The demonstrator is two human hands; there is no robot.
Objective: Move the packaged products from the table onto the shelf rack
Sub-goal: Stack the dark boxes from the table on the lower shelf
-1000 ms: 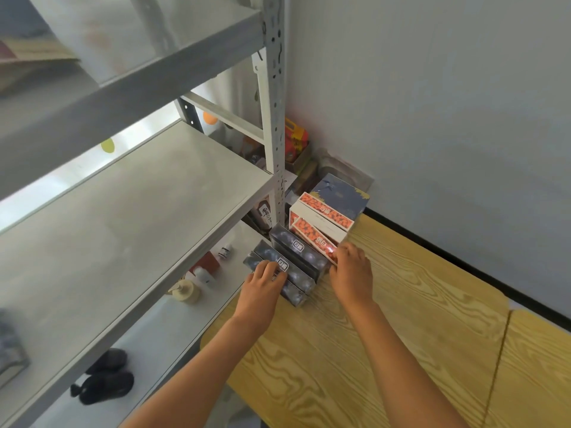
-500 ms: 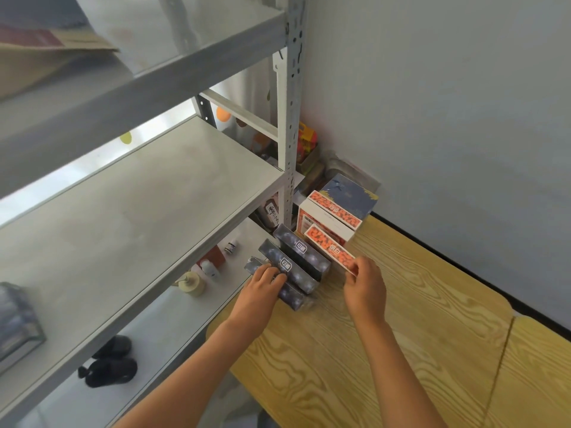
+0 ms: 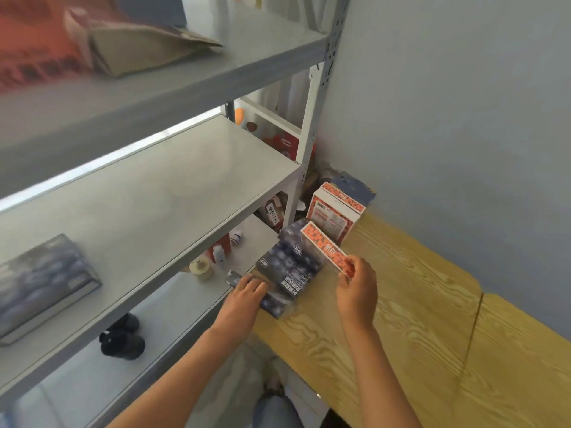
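At the table's [image 3: 401,304] far corner, against the shelf rack [image 3: 173,193]: right hand [image 3: 355,288] pinching one end of a slim orange-patterned box [image 3: 324,250], lifted clear of the wood and tilted, long side angled toward the rack — probably held by the end so the box can slide in lengthwise. Left hand [image 3: 244,296] laid over the near end of the dark blue packs [image 3: 287,273], fingers curled on the nearest one; whether gripping to lift or only steadying the row, cannot tell through the blur. Blue packs lying side by side at the table edge, touching one another, just beside the rack's upright. Behind them, a larger orange-and-white box [image 3: 335,211] standing upright near the wall, untouched, with a dark blue box [image 3: 355,186] just behind it. On the middle shelf, well apart to the left, one grey-blue package [image 3: 43,279] lying flat, apparently already placed. Most products still on the table, so the job looks early; plenty of bare shelf beside the corner post for the orange box.
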